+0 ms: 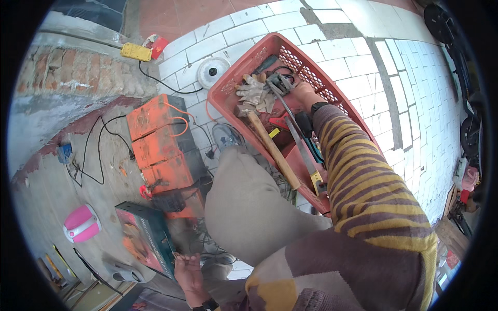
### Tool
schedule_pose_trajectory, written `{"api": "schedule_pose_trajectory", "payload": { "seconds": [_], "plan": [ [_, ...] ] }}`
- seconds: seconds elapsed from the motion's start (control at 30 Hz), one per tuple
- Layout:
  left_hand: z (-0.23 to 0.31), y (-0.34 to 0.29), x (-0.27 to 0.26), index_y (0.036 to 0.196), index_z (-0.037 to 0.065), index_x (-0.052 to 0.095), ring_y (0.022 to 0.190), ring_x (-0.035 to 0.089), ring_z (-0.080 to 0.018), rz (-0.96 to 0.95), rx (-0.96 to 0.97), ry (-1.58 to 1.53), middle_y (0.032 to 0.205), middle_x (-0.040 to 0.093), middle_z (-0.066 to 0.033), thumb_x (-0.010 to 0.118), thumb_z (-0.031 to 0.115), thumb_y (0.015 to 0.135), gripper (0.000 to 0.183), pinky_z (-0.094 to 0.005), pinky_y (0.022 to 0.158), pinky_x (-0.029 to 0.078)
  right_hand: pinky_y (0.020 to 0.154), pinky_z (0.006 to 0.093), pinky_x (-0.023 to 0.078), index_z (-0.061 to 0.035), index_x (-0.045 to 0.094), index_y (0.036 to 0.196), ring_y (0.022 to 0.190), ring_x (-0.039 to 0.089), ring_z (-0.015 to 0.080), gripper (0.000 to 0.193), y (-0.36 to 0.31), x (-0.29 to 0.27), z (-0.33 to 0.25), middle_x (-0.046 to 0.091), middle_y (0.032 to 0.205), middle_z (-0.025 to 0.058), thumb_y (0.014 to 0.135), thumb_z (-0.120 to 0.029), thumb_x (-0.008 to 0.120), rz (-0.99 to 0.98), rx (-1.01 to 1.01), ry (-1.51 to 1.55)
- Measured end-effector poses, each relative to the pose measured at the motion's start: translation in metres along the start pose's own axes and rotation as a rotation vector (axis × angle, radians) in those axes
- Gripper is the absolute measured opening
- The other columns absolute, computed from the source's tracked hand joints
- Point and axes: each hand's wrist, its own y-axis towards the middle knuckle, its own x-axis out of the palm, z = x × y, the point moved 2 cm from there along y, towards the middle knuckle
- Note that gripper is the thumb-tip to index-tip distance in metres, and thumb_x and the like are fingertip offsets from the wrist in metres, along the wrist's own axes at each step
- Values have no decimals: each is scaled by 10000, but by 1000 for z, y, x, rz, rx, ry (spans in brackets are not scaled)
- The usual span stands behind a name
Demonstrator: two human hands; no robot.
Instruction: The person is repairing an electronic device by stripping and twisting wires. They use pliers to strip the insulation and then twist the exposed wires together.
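Observation:
My right hand (302, 92) reaches into a red plastic basket (358, 111). Its fingers are closed at the grey handle end of a hacksaw (301, 145), whose yellow far end lies nearer me; the grip is partly hidden. Beside it in the basket are worn work gloves (254, 92), a wooden handle (273, 150) leaning over the rim, and a dark-handled tool (266, 63). Low on the left, my left hand (188, 272) pinches a thin metal rod (169, 243), its kind unclear. The rod passes in front of a dark green printed box (148, 236).
An orange, dirty toolbox-like case (161, 147) stands left of my leg, with cables around it. Further left lie a pink and white object (83, 224) and a yellow power strip (136, 52). A white round disc (213, 72) rests on the tiles beside the basket.

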Motion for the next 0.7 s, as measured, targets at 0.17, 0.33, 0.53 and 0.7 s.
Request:
{"api": "schedule_pose_trajectory", "payload": {
  "seconds": [0.17,0.33,0.53,0.7],
  "plan": [
    [3,5,21,868,85,504,740,552,-196,-25,-14,59,789,547,-36,499,166,914,93,-444,835,478,872,389,443,-13,619,1012,1002,563,357,331,1,22,7,599,1053,217,818,-277,579,54,-54,179],
    [2,8,32,905,81,525,740,554,-193,-49,-24,82,792,553,-30,525,169,901,88,-450,835,477,832,380,456,-43,625,991,954,566,365,302,-13,28,-1,618,1001,173,865,-290,503,-105,-418,140],
    [-2,12,34,931,77,526,742,556,-193,-42,-60,82,799,550,-28,539,169,893,100,-453,842,472,887,371,442,-40,601,1027,1043,559,298,282,26,2,-6,575,1107,158,895,-191,403,107,-331,-172],
    [-1,4,31,923,86,514,747,559,-204,-3,-98,137,797,548,-30,535,176,894,97,-476,847,460,933,398,419,-22,470,1175,1185,459,300,317,40,15,-23,472,1252,176,889,-121,378,63,-344,-334]
  ]
}}
